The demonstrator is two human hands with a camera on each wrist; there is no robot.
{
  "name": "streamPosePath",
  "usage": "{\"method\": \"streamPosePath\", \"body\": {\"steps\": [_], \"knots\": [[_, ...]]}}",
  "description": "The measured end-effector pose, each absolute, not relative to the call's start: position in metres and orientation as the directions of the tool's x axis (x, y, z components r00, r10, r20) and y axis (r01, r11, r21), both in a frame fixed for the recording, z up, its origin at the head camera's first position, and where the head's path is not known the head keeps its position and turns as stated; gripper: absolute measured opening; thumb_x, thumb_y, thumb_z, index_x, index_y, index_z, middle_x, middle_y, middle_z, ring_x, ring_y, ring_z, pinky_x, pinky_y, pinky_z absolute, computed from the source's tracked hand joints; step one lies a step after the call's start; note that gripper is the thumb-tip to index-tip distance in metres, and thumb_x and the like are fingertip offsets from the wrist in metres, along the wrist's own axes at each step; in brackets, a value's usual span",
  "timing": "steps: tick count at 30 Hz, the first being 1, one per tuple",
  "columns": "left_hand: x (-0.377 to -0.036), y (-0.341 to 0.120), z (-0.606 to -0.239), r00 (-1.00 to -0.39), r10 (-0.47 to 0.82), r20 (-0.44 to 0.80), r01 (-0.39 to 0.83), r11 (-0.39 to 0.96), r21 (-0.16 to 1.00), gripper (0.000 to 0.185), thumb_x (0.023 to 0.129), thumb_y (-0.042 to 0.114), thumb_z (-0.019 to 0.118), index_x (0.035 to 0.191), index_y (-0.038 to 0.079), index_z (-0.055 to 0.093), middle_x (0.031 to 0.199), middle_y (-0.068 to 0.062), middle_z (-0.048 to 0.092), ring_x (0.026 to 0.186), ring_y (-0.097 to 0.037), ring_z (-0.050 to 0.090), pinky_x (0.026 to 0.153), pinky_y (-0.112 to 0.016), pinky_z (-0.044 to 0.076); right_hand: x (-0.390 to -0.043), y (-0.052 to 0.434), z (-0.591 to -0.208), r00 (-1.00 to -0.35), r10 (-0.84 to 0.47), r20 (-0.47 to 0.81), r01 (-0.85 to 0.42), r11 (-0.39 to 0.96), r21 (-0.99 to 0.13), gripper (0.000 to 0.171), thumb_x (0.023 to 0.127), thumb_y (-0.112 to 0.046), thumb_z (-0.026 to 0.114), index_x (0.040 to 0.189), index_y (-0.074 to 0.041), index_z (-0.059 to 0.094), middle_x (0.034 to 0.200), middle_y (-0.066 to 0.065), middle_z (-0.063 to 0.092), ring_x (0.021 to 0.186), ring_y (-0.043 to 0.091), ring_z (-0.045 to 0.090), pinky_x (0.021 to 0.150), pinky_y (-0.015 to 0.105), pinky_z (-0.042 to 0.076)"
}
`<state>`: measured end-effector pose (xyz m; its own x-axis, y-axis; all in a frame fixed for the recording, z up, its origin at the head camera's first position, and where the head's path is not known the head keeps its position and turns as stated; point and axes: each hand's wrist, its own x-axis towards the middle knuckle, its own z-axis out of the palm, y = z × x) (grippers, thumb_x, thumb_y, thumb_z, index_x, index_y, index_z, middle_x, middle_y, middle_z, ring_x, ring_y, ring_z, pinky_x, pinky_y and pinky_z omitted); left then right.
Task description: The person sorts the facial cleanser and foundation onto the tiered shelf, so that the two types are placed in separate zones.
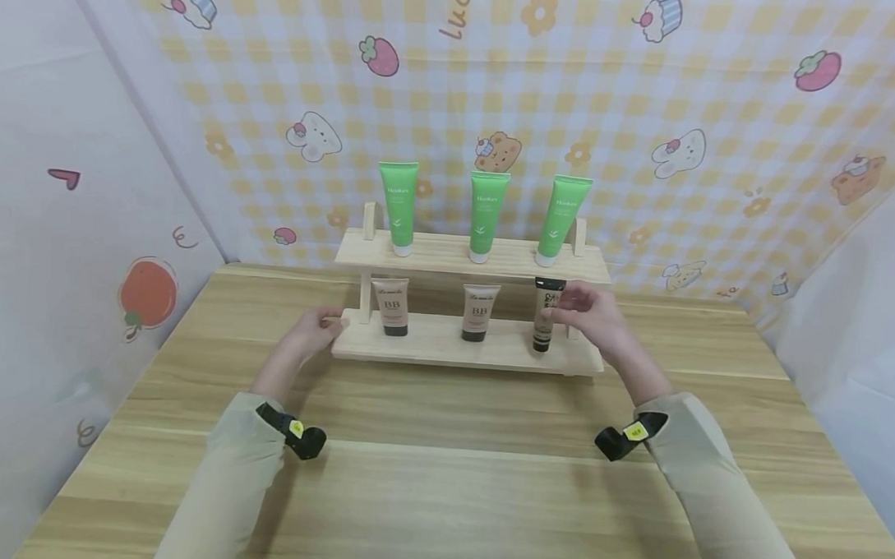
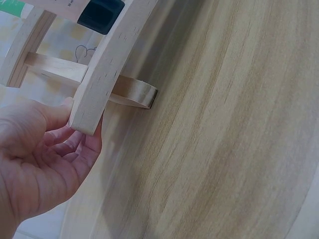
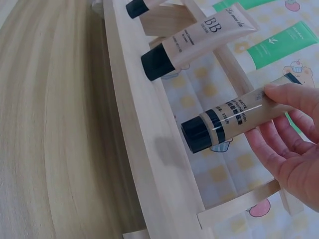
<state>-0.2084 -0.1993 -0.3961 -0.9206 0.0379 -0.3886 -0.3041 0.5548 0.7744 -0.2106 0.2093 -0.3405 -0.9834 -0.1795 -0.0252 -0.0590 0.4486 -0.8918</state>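
Right hand (image 1: 590, 313): fingers pinching beige tube (image 1: 546, 314) upright on lower shelf (image 1: 445, 345). Left hand (image 1: 314, 331): curled, gripping shelf's left end. Counted: three green tubes (image 1: 483, 212), three beige.

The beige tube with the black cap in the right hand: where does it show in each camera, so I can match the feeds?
Head: beige tube stands cap-down at the right end of the lower shelf, gripped by the right hand.
Left wrist: not in view; only the left hand at the rack's end.
Right wrist: tube lies mid-frame, cap toward the shelf, fingers round it.
Shared landmark: the wooden rack.
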Motion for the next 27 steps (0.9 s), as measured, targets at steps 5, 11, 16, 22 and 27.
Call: {"method": "streamPosePath", "body": {"steps": [5,11,16,22,27], "knots": [[-0.208,-0.200,-0.396,-0.915,0.040,-0.401,-0.310,0.566,0.764,0.054,0.098,0.028,0.037,0.141,-0.002,0.024,0.137,-0.029,0.037,0.121,-0.038,0.045,0.102,-0.045,0.038,-0.212,0.212,-0.342,-0.984,-0.176,-0.021,-0.060,0.440,-0.896,0.029,0.079,-0.016,0.070,0.100,-0.004,0.055,0.081,-0.019,0.060,0.082,-0.001,0.058,0.075,0.021,0.046],[-0.209,-0.200,-0.395,-0.912,0.030,-0.408,-0.314,0.588,0.745,0.054,0.098,0.030,0.037,0.142,0.000,0.025,0.135,-0.029,0.039,0.120,-0.037,0.046,0.100,-0.045,0.040,-0.212,0.214,-0.346,-0.986,-0.166,-0.001,-0.071,0.421,-0.904,0.030,0.079,-0.015,0.071,0.102,-0.004,0.056,0.083,-0.019,0.059,0.085,-0.003,0.058,0.080,0.020,0.044],[-0.209,-0.200,-0.396,-0.914,0.026,-0.404,-0.310,0.596,0.741,0.054,0.098,0.029,0.037,0.141,-0.001,0.025,0.135,-0.029,0.040,0.119,-0.037,0.047,0.100,-0.045,0.040,-0.212,0.215,-0.350,-0.984,-0.174,0.021,-0.089,0.394,-0.915,0.026,0.078,-0.012,0.070,0.100,-0.005,0.057,0.081,-0.019,0.059,0.084,-0.002,0.059,0.076,0.018,0.046],[-0.209,-0.200,-0.397,-0.916,0.033,-0.400,-0.305,0.592,0.746,0.054,0.098,0.030,0.037,0.141,-0.001,0.026,0.135,-0.030,0.039,0.119,-0.038,0.047,0.100,-0.046,0.040,-0.211,0.217,-0.356,-0.986,-0.164,-0.008,-0.059,0.404,-0.913,0.026,0.079,-0.010,0.069,0.101,-0.008,0.056,0.083,-0.018,0.058,0.083,-0.002,0.057,0.070,0.019,0.048],[-0.210,-0.199,-0.398,-0.915,0.034,-0.403,-0.309,0.587,0.749,0.054,0.098,0.029,0.037,0.141,-0.001,0.025,0.137,-0.029,0.037,0.121,-0.038,0.045,0.102,-0.047,0.038,-0.208,0.219,-0.360,-0.986,-0.168,-0.012,-0.051,0.362,-0.931,0.024,0.079,-0.009,0.069,0.099,-0.015,0.056,0.085,-0.019,0.059,0.086,-0.004,0.058,0.072,0.016,0.048]]}}
